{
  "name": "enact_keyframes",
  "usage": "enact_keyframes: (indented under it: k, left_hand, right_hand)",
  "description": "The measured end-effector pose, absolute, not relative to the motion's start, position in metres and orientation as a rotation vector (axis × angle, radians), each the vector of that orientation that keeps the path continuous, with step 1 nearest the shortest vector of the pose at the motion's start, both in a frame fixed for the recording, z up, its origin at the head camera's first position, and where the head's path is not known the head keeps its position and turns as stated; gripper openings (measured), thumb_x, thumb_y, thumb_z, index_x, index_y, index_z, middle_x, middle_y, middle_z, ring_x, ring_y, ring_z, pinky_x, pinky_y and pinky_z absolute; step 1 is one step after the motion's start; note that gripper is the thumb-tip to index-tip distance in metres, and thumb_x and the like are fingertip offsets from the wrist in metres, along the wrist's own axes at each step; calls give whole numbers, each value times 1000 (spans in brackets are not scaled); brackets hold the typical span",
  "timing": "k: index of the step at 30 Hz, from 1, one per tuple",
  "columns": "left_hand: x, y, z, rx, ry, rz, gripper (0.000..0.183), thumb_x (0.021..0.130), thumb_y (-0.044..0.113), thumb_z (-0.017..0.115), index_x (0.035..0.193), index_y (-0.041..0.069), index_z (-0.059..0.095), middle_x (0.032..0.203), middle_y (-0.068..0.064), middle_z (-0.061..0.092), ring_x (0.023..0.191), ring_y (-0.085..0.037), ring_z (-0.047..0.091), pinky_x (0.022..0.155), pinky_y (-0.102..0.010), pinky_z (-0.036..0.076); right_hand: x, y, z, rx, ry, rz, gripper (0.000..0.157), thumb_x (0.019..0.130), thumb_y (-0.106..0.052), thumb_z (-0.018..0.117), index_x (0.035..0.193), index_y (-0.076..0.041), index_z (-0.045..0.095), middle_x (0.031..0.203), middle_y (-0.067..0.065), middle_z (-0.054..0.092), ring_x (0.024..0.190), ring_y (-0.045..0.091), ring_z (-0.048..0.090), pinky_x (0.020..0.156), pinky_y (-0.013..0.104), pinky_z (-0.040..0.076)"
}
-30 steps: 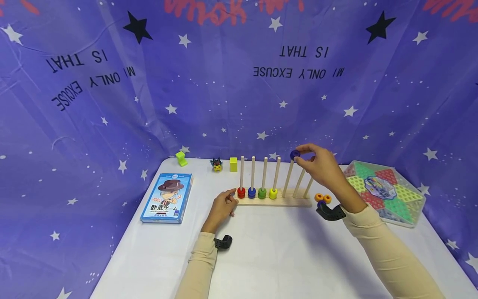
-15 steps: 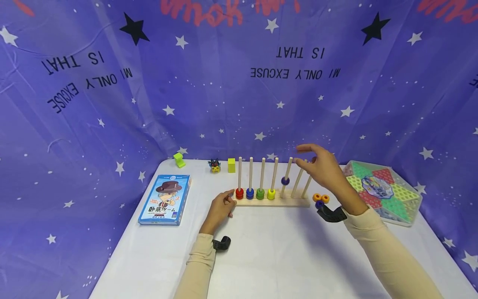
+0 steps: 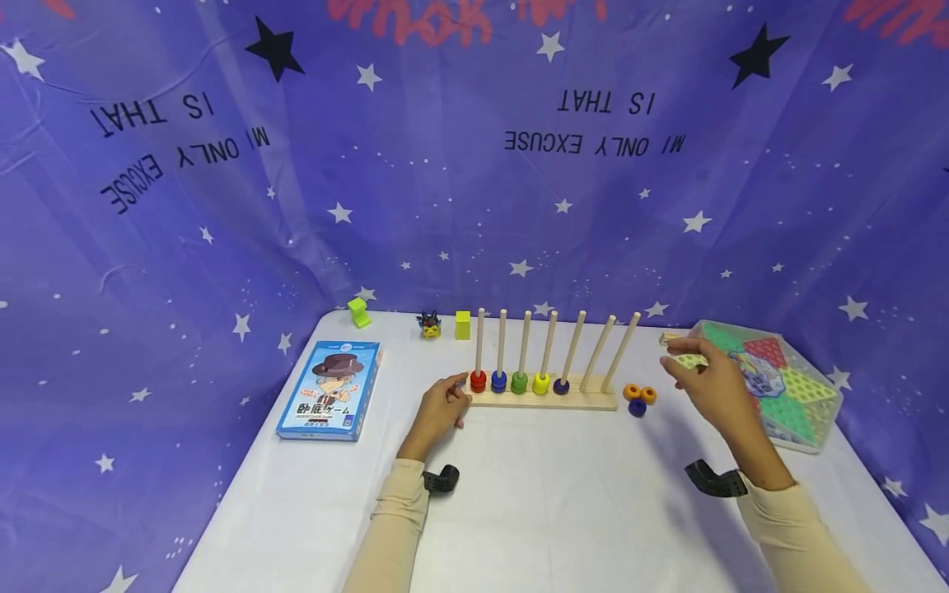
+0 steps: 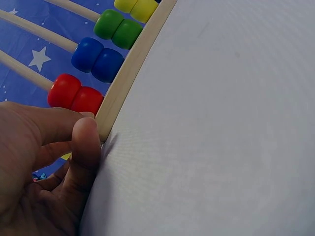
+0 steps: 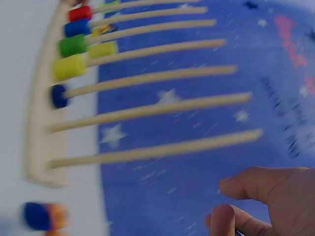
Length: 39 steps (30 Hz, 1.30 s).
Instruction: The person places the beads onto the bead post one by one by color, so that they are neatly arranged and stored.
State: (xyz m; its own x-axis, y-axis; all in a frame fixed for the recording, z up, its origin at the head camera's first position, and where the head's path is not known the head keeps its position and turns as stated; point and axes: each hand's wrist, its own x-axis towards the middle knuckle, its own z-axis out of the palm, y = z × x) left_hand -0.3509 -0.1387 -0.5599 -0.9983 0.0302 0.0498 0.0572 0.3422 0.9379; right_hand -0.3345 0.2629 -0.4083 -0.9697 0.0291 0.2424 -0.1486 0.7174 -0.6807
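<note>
A wooden peg rack (image 3: 544, 399) stands on the table with several upright pegs. Pairs of red beads (image 4: 76, 94), blue beads (image 4: 97, 60), green beads (image 4: 118, 29) and yellow beads (image 3: 541, 384) fill pegs from the left; one dark purple bead (image 3: 561, 386) sits at the foot of the following peg. The two rightmost pegs are bare. My left hand (image 3: 437, 412) pinches the rack's left end between thumb and fingers. Off the rack's right side, my right hand (image 3: 712, 383) is raised with thumb and fingers apart, holding nothing. Between it and the rack lie two orange beads (image 3: 639, 394) and a purple bead (image 3: 637, 408).
At the right lies a hexagonal Chinese checkers box (image 3: 804, 408), partly behind my right hand. A blue card-game box (image 3: 329, 391) lies at the left. Along the back edge are a green block (image 3: 359, 313), a small horned figure (image 3: 429, 325) and a yellow-green block (image 3: 463, 325).
The right hand let go of the purple bead atop the fifth peg; the bead slid down to the base. That hand then moved right and down. The left hand stayed on the rack.
</note>
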Motion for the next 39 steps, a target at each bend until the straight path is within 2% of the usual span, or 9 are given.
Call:
enact_keyframes:
  k: [7, 12, 17, 22, 24, 26, 30, 36, 39]
  left_hand:
    - [-350, -138, -562, -68, -2555, -1798, 47, 90, 4, 63, 136, 5, 53, 90, -9, 52, 48, -13, 54, 43, -28, 53]
    - [-350, -137, -567, -83, -2556, -1809, 47, 91, 6, 63, 136, 6, 52, 90, -9, 52, 49, -13, 54, 44, -27, 53]
    - [-349, -136, -569, -77, -2551, -1807, 47, 91, 6, 63, 136, 6, 52, 90, -9, 52, 48, -12, 54, 44, -29, 54]
    - [-348, -135, -567, -87, -2547, -1794, 46, 91, 5, 63, 136, 5, 53, 90, -10, 52, 48, -11, 53, 44, -30, 54]
    - [-348, -135, -566, -85, -2546, -1791, 46, 91, 5, 63, 135, 6, 53, 90, -10, 52, 47, -11, 53, 44, -29, 54]
    - [-348, -135, -565, -82, -2546, -1789, 46, 91, 5, 63, 135, 6, 53, 90, -11, 52, 47, -11, 52, 43, -29, 53]
    - [-348, -135, -564, -86, -2543, -1796, 46, 91, 4, 63, 135, 5, 53, 90, -11, 52, 48, -11, 52, 43, -29, 53]
    - [-350, -136, -562, -79, -2543, -1799, 46, 91, 5, 62, 136, 5, 52, 91, -10, 51, 50, -12, 52, 45, -30, 54]
    - [-351, -137, -563, -86, -2548, -1788, 46, 92, 6, 62, 136, 5, 52, 90, -9, 51, 50, -11, 52, 45, -29, 54]
  right_hand:
    - [-322, 278, -484, 17, -2793, 1068, 41, 90, -31, 66, 121, -5, 58, 113, 18, 64, 64, 18, 64, 48, 26, 47]
    - [-321, 277, -515, -17, -2835, 1101, 42, 89, -29, 68, 120, -3, 57, 114, 20, 62, 63, 15, 63, 49, 25, 48]
    - [-325, 273, -523, -22, -2845, 1071, 42, 88, -26, 69, 119, -1, 56, 114, 23, 61, 60, 16, 60, 49, 25, 47]
    - [-328, 269, -525, -32, -2847, 1019, 41, 87, -22, 70, 117, 1, 57, 112, 25, 60, 68, 19, 59, 51, 26, 48]
    - [-330, 268, -527, -28, -2844, 995, 40, 86, -21, 70, 116, 2, 57, 110, 25, 61, 77, 26, 61, 57, 32, 50]
    - [-331, 267, -530, -11, -2842, 978, 39, 86, -20, 70, 116, 2, 57, 109, 24, 61, 89, 34, 60, 68, 42, 51]
    - [-332, 265, -533, 20, -2825, 959, 37, 85, -19, 71, 112, 4, 57, 105, 23, 62, 106, 43, 54, 88, 57, 42]
    - [-333, 264, -533, -24, -2833, 955, 38, 86, -20, 70, 112, 3, 57, 107, 23, 62, 109, 45, 52, 90, 59, 41]
    - [-332, 264, -529, -56, -2850, 949, 39, 87, -22, 69, 114, 2, 56, 109, 23, 62, 110, 44, 53, 88, 57, 44]
